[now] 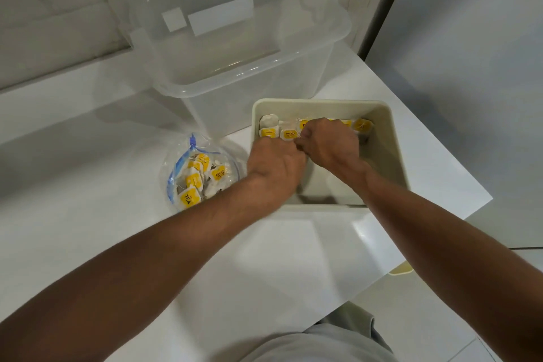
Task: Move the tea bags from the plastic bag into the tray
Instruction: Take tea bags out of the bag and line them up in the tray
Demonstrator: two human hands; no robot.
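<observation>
Both hands are working inside the cream tray (392,141). The left hand (274,169) and right hand (330,145) are meeting at a row of tea bags (269,130) along its far wall. Their curled fingers are hidden, so any grip cannot be told. The other tea bags (192,181) are waiting in the plastic bag (232,162) alongside. Standing each one upright and snug should be keeping the row tidy.

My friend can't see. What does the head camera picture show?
The left hand and right hand meet inside a cream tray, at a row of yellow-labelled tea bags along its far wall. A plastic bag holding more lies left of it on the white counter, with a clear box behind.
</observation>
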